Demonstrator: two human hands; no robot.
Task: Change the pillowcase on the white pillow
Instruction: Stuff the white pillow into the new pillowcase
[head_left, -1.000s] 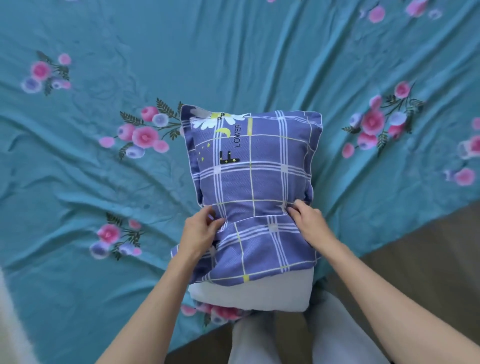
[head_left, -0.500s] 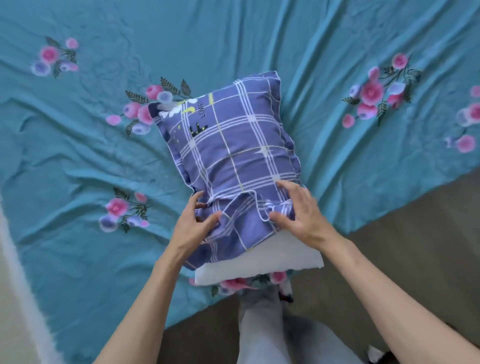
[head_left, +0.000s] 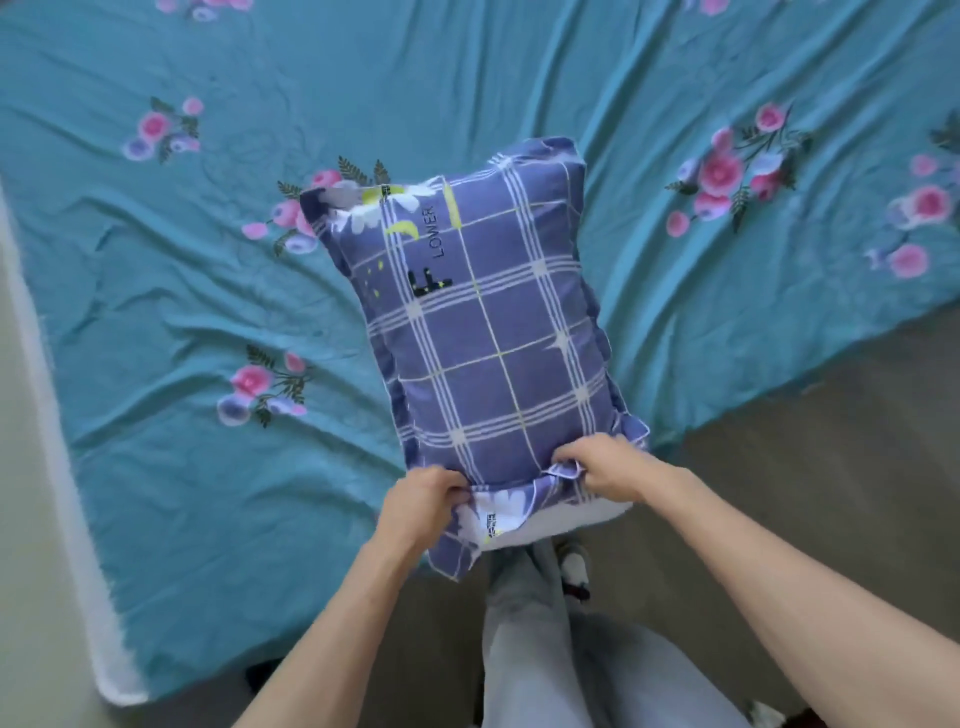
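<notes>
plump rectangular white pillow (head_left: 576, 514) in purple plaid cotton pillowcase (head_left: 488, 332), lying on wrinkled teal floral bedsheet (head_left: 208, 322) at the bed edge. left hand (head_left: 423, 501) and right hand (head_left: 615, 470) pinch the pillowcase's open hem. grey floor (head_left: 831, 441) beyond.

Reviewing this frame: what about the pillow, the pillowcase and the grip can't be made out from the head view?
- White pillow: only a strip shows at the near end; the purple pillowcase hides the rest.
- Pillowcase opening: bunched under both hands, so its closure type is unreadable.
- Left hand and right hand: fingertips are buried in fabric folds.
- Teal bedsheet: cut off by the frame's top and right edges.
- Small print on the near flap: too small to read.
</notes>
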